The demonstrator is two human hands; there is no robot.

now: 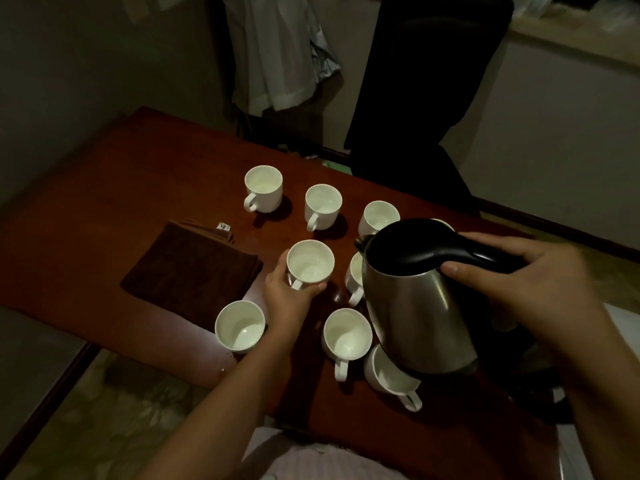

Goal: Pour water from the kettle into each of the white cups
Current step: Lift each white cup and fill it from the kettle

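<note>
Several white cups stand on the dark red table (114, 188). My left hand (285, 297) grips one cup (310, 265) in the middle of the group, fingers around its lower side. My right hand (519, 282) holds the black handle of a steel kettle (415, 306), lifted above the cups on the right, its spout pointing left towards the held cup. The kettle hides part of a cup (355, 277) behind it and part of a cup (391, 375) below it. No stream of water is visible.
A folded dark brown cloth (190, 268) lies on the table left of the cups. A black chair (415, 109) stands behind the table's far edge, with light clothes (277, 53) hanging beyond it. The table's near edge runs close under my arms.
</note>
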